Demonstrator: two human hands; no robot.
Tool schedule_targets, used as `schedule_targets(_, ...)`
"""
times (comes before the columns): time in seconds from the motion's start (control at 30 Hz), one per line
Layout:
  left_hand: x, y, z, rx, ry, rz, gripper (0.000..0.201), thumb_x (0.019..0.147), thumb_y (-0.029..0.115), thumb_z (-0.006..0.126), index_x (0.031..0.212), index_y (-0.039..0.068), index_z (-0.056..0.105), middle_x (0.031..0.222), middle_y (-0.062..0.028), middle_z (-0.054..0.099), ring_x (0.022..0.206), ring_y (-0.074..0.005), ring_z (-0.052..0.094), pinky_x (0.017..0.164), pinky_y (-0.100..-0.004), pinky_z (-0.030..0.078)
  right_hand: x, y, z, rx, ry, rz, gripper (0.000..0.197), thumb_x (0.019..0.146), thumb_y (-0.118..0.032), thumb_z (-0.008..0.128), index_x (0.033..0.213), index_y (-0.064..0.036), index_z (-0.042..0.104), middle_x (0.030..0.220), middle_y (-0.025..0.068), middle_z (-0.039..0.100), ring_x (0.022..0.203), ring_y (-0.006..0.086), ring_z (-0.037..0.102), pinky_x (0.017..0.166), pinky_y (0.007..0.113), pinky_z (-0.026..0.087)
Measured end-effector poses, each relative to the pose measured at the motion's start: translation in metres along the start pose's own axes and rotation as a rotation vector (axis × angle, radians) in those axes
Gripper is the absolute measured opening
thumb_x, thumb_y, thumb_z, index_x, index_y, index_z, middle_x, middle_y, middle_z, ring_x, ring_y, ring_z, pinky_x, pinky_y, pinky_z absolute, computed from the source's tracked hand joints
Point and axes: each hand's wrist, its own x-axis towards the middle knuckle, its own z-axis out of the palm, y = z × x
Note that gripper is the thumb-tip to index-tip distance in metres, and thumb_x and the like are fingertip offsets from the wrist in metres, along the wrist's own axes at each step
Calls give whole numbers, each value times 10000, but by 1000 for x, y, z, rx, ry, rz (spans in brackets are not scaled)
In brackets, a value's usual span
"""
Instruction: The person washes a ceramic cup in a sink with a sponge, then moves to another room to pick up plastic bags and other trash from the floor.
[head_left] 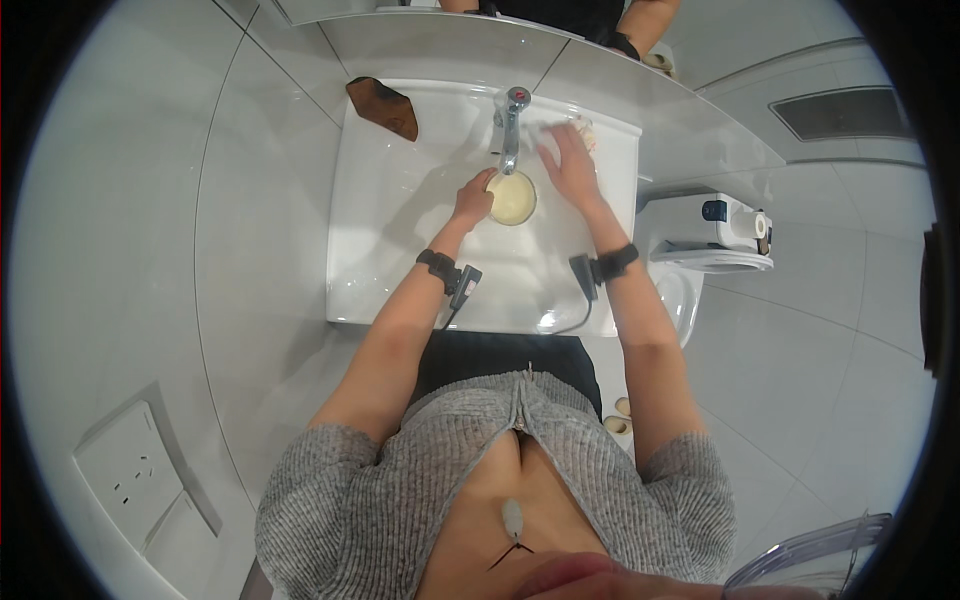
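Observation:
In the white washbasin (pixel 370 250), a round pale-yellow cup or bowl (pixel 513 200) sits right below the spout of the chrome faucet (pixel 512 130). My left hand (pixel 476 196) grips this vessel by its left side, thumb and fingers at the rim. To the right of the faucet, my right hand (pixel 572 168) is raised over the basin's back part, slightly blurred, its thumb and fingers apart. Just beyond its fingertips lies a small pinkish-white item (pixel 586 133) on the back ledge, partly covered by the hand; its kind is unclear. Both wrists wear black straps with small devices and cables.
A dark brown, angular object (pixel 384 108) rests on the basin's back left corner. A mirror edge (pixel 560 35) runs along the wall behind. A white toilet (pixel 680 290) with a paper roll (pixel 750 224) on its tank stands at right. A socket panel (pixel 130 470) is on the left wall.

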Motion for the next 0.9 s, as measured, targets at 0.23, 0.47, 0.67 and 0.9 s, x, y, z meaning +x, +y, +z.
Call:
schedule_targets(0.23, -39, -1, -10, -1283, -257, -916, 388, 853, 44, 377, 1242, 37, 378, 1093, -144, 522, 966, -312, 549, 773, -441, 516, 65, 4, 24, -314, -8, -150, 316, 759, -183, 598, 1045, -73, 519, 986, 75, 528, 918, 256, 518, 747, 357, 448)
schedule_targets(0.47, -64, -35, -23, -1916, -785, -881, 425, 884, 196, 432, 1224, -42, 339, 817, -68, 455, 641, -113, 498, 607, -229, 512, 82, 4, 34, -515, -111, -82, 309, 715, -255, 635, 913, -27, 568, 857, 76, 580, 882, 236, 533, 705, 342, 447)
schedule_targets(0.67, -74, -33, -24, -2149, -812, -503, 345, 823, 166, 503, 1078, -62, 464, 709, -53, 462, 517, -91, 486, 466, -163, 417, 86, -19, 47, -629, -148, 218, 347, 740, -325, 601, 860, 0, 587, 890, 122, 598, 879, 261, 548, 743, 333, 457)
schedule_targets(0.9, -89, -16, -24, -2234, -901, -360, 172, 794, 79, 555, 898, -44, 493, 587, -39, 495, 450, -85, 492, 424, -156, 414, 66, -19, 47, -521, -108, 357, 504, 784, -462, 508, 936, 16, 559, 915, 139, 585, 897, 281, 550, 731, 362, 449)
